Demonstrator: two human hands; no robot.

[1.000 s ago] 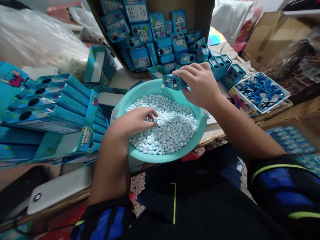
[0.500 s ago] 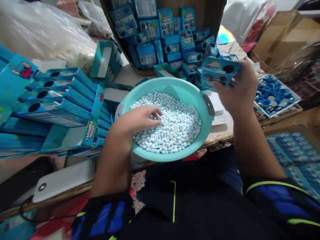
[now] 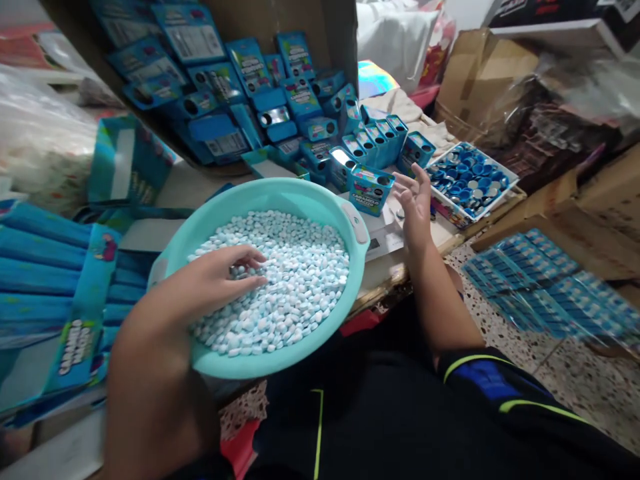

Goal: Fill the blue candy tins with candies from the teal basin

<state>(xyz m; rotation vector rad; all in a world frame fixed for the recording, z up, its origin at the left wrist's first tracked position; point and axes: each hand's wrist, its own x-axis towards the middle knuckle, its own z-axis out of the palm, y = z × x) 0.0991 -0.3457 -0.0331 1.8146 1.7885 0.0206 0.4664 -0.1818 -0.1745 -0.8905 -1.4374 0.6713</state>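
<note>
One blue box (image 3: 370, 193) stands hole-up, long axis apparently upright.

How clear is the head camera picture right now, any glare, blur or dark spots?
Head view: the candies in the bowl look fairly sharp; the cartons at the left edge look smeared; in the same head view, what looks like glare whitens one small box beyond the bowl, and the shirt is mostly too dark for detail.
</note>
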